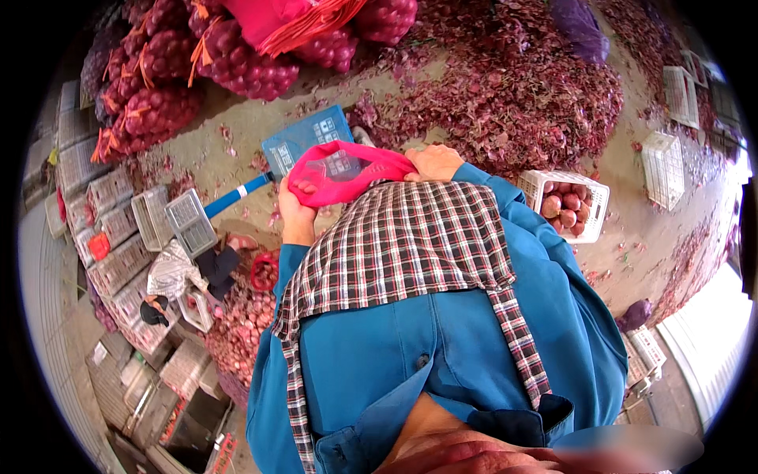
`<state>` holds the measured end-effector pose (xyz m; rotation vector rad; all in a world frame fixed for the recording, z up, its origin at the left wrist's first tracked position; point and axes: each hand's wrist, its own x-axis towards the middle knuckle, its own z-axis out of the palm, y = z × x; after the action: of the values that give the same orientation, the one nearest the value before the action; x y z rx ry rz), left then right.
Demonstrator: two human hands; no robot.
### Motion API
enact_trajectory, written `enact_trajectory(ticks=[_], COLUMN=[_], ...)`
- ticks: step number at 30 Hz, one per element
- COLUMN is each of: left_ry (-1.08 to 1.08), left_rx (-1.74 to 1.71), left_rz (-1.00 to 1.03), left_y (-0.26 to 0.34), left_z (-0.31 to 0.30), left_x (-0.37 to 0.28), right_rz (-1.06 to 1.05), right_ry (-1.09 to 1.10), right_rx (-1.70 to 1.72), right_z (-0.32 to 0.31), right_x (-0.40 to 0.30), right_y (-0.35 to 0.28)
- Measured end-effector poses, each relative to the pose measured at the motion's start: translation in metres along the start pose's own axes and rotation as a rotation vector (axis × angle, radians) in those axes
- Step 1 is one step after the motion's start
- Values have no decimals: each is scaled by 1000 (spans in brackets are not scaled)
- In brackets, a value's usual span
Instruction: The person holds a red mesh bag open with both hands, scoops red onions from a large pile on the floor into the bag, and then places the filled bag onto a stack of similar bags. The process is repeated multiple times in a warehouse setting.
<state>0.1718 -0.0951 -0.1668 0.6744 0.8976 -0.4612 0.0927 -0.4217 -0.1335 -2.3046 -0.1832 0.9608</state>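
A bright pink mesh bag [331, 192] is spread between my two hands in front of the plaid apron, its mouth held wide. My left hand [296, 210] grips the left side of the rim, and some of its fingers show through the mesh. On the opposite side, the rim is pinched in my right hand [437, 162]. Beyond the bag lies the blue platform of a floor scale [305, 131], partly covered by the bag; a blue post [240, 194] runs left from it. Through the bag's mouth I see part of the platform.
Full net sacks of red onions [251, 65] are piled at top left, under folded pink bags [278, 23]. Loose onion skins [533, 101] heap ahead. A white crate of onions [568, 207] stands right. At left, a person [174, 269] crouches beside loose onions [246, 326] and stacked crates [118, 237].
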Motion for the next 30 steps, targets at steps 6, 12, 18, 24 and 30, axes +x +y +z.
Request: enact_trajectory(ticks=[6, 12, 18, 24, 30], left_ry=[-155, -136, -98, -162, -359], left_rx=[31, 85, 108, 444, 380], left_rz=[-1, 2, -61, 195, 171], left_y=[-9, -40, -29, -22, -17], left_z=[66, 76, 48, 92, 174], left_x=[30, 37, 49, 55, 108], right_rz=[181, 265, 355, 324, 231], right_ry=[166, 249, 184, 309, 485], right_rx=[11, 28, 90, 117, 388], right_z=[-19, -11, -12, -23, -29], right_x=[-37, -57, -49, -41, -43], right_y=[3, 17, 11, 11, 56])
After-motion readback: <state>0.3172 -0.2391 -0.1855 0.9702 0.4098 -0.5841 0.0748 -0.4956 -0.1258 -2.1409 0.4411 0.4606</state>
